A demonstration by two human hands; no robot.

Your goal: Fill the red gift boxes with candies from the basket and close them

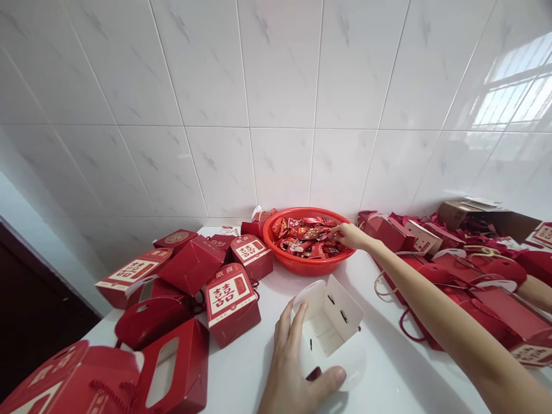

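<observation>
My left hand (292,362) grips an open candy box (325,325) from its left side, fingers and thumb spread around the walls. The box's white inside faces up, with its flaps standing open and slots in them. Nothing shows on its floor. My right hand (348,236) reaches into a red plastic basket (308,268) at the back of the table. Its fingers are pinched on a wrapped candy at the right of the heap; their tips are partly hidden. Several shiny red wrapped candies (304,234) fill the basket.
Several closed red gift boxes (230,302) crowd the left side of the white table (241,368). More red boxes (495,310) with cord handles lie at right, near a brown carton (457,214). Another person's arm (537,293) shows at the right edge. A tiled wall (280,167) stands behind.
</observation>
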